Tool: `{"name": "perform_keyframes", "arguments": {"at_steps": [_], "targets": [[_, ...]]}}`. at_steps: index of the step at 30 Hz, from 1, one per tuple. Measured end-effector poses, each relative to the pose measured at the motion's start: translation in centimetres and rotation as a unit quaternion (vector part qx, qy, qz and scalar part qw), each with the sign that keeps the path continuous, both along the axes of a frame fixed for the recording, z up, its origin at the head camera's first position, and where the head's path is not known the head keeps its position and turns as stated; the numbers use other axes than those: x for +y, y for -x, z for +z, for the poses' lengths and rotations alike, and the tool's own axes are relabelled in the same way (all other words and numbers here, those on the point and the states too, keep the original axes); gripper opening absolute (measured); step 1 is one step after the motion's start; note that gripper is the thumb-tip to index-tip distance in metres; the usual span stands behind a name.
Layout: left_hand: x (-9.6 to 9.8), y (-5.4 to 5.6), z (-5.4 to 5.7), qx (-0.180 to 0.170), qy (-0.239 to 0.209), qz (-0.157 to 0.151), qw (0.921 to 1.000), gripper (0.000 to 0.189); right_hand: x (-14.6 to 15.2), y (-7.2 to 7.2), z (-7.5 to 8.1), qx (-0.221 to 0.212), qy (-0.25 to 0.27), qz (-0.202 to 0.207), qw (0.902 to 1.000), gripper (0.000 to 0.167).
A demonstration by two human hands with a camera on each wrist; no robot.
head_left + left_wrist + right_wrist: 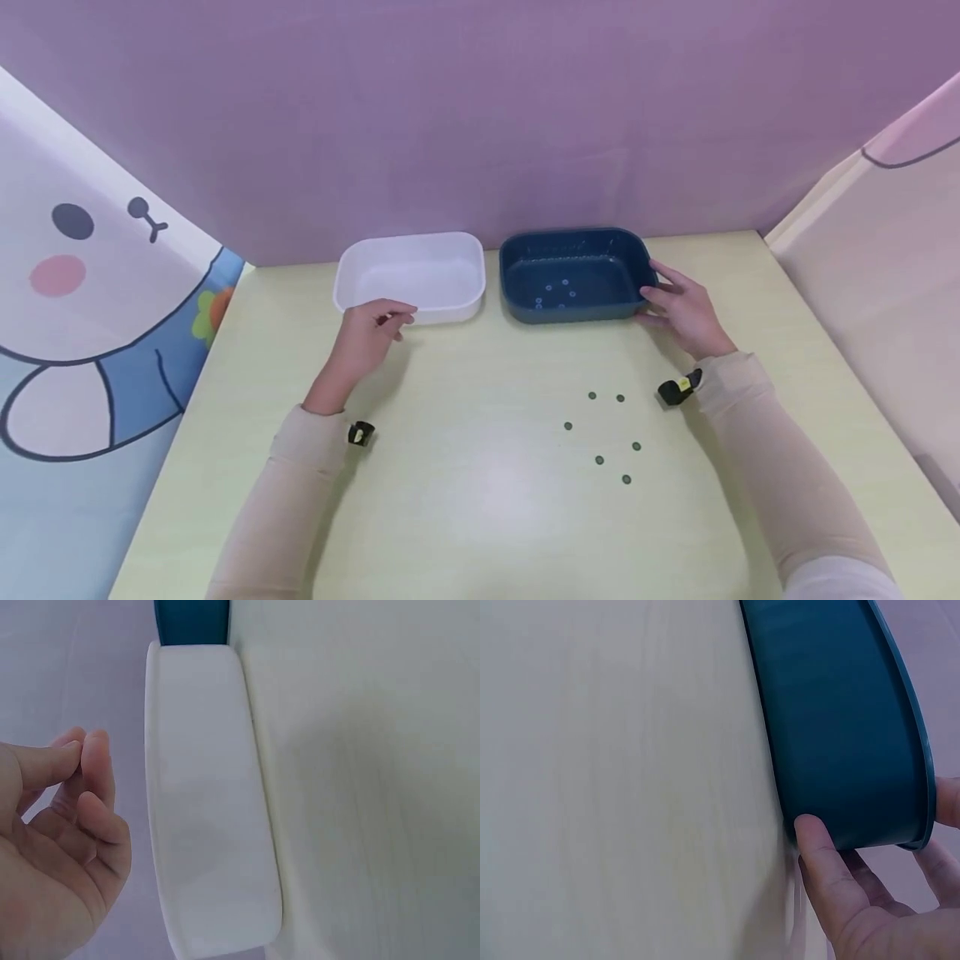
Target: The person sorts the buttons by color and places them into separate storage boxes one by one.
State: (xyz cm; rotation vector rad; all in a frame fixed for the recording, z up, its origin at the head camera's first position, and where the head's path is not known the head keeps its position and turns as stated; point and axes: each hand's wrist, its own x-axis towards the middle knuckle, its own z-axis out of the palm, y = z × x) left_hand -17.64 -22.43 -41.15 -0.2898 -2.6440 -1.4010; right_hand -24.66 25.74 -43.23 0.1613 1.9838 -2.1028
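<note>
My left hand [369, 337] is at the near edge of a white rectangular tray [408, 313]. Its thumb and fingertips meet in the left wrist view, and I see no object between them; anything small there would be hidden. Beside the white tray is a dark blue tray [577, 315] with several small pale-looking rings [565, 282] inside. My right hand [686, 315] holds the blue tray's right end, a digit over the rim and other fingers against the outer wall. In the right wrist view a fingertip [810, 825] touches the tray's lower corner.
Several small dark green discs [599, 460] lie scattered on the pale table [450, 500], right of centre. A purple cloth wall [420, 125] rises behind both trays. Printed cloth [82, 333] bounds the left side, and a pale panel [892, 250] bounds the right.
</note>
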Motion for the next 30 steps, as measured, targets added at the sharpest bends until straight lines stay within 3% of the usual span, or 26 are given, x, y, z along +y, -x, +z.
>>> {"name": "perform_keyframes", "arguments": {"at_steps": [15, 24, 30], "targets": [[-2.6, -0.2, 0.6, 0.011, -0.021, 0.053, 0.9983, 0.018, -0.1, 0.3, 0.0, -0.001, 0.000, -0.004, 1.0000, 0.068], [-5.4, -1.5, 0.4, 0.010, -0.045, 0.128, 0.9906, 0.020, -1.3, 1.3, 0.0, 0.002, 0.008, 0.014, 0.9999, 0.070], [-6.4, -1.2, 0.2, 0.034, -0.034, 0.201, 0.9783, 0.023, -1.5, 1.6, -0.1, 0.003, 0.012, 0.012, 0.9999, 0.069]]}}
